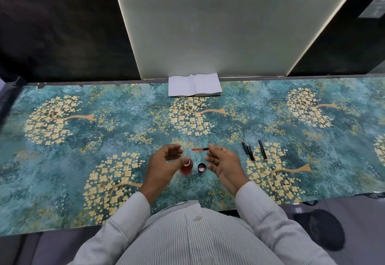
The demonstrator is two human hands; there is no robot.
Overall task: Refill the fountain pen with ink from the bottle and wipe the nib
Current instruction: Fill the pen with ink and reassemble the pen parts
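Note:
A small red ink bottle (186,168) stands uncapped on the patterned table (104,131), right in front of me. Its black cap (201,167) lies just to the right, pink liner facing up. My left hand (164,162) hovers beside the bottle with fingers loosely curved, and its thumb touches the bottle's neck. My right hand (224,163) pinches the dark end of a thin orange-red ink tube (198,149), held level above the table and pointing left. Two black pen parts (248,150) lie side by side further right, with a longer black pen piece (263,150) beyond them.
A white stack of paper (194,87), open like a book, lies at the table's far edge against the pale wall panel (218,35). A black round stool (326,229) stands on the floor at lower right. My torso is against the table's near edge.

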